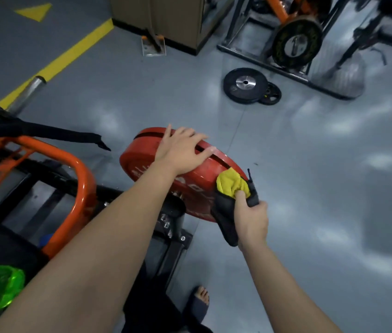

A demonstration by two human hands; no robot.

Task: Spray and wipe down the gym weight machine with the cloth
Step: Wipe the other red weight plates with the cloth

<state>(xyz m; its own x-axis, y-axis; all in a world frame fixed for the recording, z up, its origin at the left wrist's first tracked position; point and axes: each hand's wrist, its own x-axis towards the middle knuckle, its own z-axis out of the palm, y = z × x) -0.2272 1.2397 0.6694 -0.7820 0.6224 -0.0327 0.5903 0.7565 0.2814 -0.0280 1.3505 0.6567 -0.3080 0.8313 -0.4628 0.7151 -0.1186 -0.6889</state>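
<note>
The left hand [181, 146] lies flat, fingers spread, on the red weight plate [142, 164] at about twelve o'clock on its rim. The right hand [251, 218] grips the bunched yellow-and-black cloth [232, 182] against the rim at about four o'clock. The machine's orange frame [81, 188] stands at the plate's nine o'clock.

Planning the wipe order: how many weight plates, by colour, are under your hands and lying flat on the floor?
Red plates, on the machine: 2
Black plates, flat on the floor: 2
Total: 4
</note>
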